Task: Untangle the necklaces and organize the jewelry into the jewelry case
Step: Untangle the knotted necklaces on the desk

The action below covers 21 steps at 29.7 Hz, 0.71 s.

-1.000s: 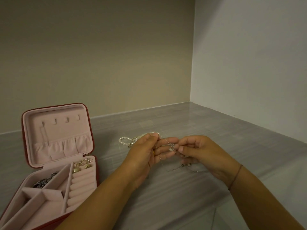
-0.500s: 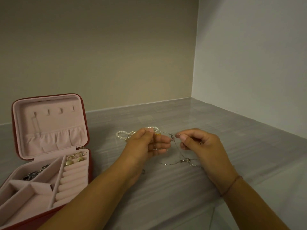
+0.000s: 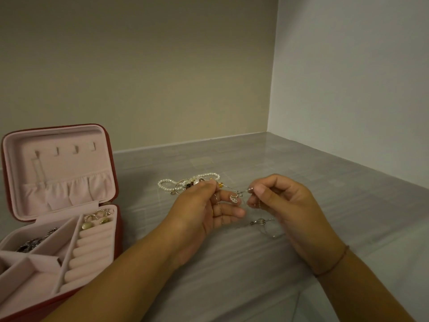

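Observation:
A thin silver chain necklace with a small fan-shaped pendant (image 3: 234, 198) is stretched between my hands above the grey table. My left hand (image 3: 204, 210) pinches one part of the chain, with the rest draped over its fingers. My right hand (image 3: 283, 203) pinches the chain just right of the pendant. A silver clasp end (image 3: 261, 221) lies on the table below my right hand. Behind my left hand sits a tangle of pearl strands and beads (image 3: 185, 183). The red jewelry case (image 3: 113, 231) stands open at the left, pink inside, with earrings (image 3: 96, 220) on its ring rolls.
Dark jewelry (image 3: 30, 241) lies in a rear left compartment of the case. The upright lid (image 3: 58, 168) has small hooks and a gathered pocket. Walls close the table at the back and right. A pale cloth-like surface (image 3: 394, 263) covers the near right corner.
My hands have drawn slightly apart, stretching the chain so the pendant hangs free between them. The camera view has shifted, showing more of the pearl tangle.

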{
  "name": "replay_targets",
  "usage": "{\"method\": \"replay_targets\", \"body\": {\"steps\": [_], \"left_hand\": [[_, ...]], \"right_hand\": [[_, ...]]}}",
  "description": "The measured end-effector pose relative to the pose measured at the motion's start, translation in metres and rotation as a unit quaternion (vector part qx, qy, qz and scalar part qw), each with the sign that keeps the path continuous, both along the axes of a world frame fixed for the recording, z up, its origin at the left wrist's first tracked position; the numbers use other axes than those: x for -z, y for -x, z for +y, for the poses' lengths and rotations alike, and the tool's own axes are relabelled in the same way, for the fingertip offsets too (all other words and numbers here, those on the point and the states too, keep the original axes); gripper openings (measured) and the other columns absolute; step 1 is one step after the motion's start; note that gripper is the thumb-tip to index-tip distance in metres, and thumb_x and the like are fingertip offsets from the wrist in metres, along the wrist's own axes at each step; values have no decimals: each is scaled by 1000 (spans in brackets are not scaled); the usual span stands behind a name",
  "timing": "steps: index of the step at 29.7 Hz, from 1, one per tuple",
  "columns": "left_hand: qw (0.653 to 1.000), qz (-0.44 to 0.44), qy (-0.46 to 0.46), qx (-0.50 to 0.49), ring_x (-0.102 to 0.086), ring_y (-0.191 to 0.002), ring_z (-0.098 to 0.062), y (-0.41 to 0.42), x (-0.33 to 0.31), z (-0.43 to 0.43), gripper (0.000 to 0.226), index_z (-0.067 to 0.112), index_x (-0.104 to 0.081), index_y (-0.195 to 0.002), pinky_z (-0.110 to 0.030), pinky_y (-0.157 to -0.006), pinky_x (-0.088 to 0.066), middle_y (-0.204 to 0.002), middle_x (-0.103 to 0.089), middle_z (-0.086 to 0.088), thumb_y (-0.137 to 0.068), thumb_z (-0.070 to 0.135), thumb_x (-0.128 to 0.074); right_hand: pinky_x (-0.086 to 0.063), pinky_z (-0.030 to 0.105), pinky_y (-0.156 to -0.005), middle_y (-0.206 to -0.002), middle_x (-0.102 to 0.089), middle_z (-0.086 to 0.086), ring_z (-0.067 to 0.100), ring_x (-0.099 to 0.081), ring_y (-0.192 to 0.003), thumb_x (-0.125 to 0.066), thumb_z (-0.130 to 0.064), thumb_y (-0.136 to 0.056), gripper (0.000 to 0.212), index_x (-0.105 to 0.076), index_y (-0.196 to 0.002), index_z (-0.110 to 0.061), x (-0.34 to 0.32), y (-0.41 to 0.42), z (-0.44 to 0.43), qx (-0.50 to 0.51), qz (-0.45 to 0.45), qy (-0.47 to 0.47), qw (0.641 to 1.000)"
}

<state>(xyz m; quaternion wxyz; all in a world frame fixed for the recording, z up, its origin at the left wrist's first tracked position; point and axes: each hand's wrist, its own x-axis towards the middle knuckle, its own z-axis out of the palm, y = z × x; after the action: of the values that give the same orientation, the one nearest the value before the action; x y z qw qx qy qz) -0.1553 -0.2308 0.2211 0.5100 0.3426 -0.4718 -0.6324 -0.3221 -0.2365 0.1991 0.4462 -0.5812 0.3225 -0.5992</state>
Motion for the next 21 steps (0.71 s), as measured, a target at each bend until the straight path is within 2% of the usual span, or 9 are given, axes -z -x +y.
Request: {"method": "replay_targets", "body": {"steps": [3, 6, 9, 11, 14, 16, 18, 21], "left_hand": [[1000, 8, 3, 3, -64, -53, -22, 2, 0, 2, 25, 3, -48, -102, -32, -55, -57, -69, -64, -8, -103, 20, -30], [1000, 4, 10, -11, -63, -55, -19, 5, 3, 0, 22, 4, -49, -99, -36, -63, -58, -69, -65, -7, -102, 20, -34], [1000, -12, 15, -20, -63, -62, -18, 6, 5, -1, 24, 6, -50, -91, -32, -65, -57, -72, -67, -8, -102, 20, -35], [999, -32, 19, -33, -63, -69, -17, 6, 7, -2, 26, 9, -53, -86, -29, -66, -55, -75, -69, -7, -101, 20, -36], [999, -24, 4, -47, -61, -69, -17, 7, 6, -3, 26, 10, -54, -79, -27, -63, -50, -74, -68, -6, -99, 18, -39], [999, 4, -24, -36, -54, -58, -14, 7, 5, -2, 25, 10, -49, -75, -23, -51, -44, -68, -64, -6, -97, 15, -39], [999, 4, -41, -17, -38, -48, -10, 6, 3, -1, 21, 13, -42, -73, -20, -42, -30, -61, -55, -3, -94, 15, -38], [997, -60, -48, -8, -21, -47, -9, 3, 2, 0, 18, 18, -37, -72, -20, -40, -17, -56, -34, 3, -89, 21, -41]], "right_hand": [[-52, 26, -57, -73, -62, 9, 14, -59, -63, -65, -15, -77, 17, -65, -84, 0, -2, -1, 2, -69, -42, -31, 996], [-41, 21, -45, -67, -61, 1, 9, -51, -54, -65, -12, -81, 18, -60, -86, 5, -3, -1, 3, -89, -49, -50, 994], [-30, 17, -40, -59, -53, -2, 6, -41, -48, -63, -15, -79, 8, -64, -78, -6, -2, 1, 1, -85, -38, -59, 994], [-25, 16, -38, -61, -43, 3, 7, -34, -47, -59, -19, -78, 12, -66, -70, -16, -1, 1, -1, -81, -31, -58, 995], [-23, 15, -38, -63, -38, 5, 6, -29, -46, -61, -21, -79, 11, -67, -72, -16, 0, 1, -2, -83, -28, -53, 995], [-23, 14, -38, -60, -41, 2, 5, -27, -43, -66, -22, -82, 10, -66, -76, -15, 0, 1, -3, -81, -23, -55, 995], [-21, 15, -37, -57, -44, 0, 4, -25, -40, -62, -24, -80, 12, -62, -78, -13, -1, 1, -2, -75, -16, -56, 995], [-17, 18, -39, -52, -44, -1, 6, -23, -39, -58, -27, -78, 16, -58, -82, -12, -2, 1, -2, -55, 0, -46, 997]]}}
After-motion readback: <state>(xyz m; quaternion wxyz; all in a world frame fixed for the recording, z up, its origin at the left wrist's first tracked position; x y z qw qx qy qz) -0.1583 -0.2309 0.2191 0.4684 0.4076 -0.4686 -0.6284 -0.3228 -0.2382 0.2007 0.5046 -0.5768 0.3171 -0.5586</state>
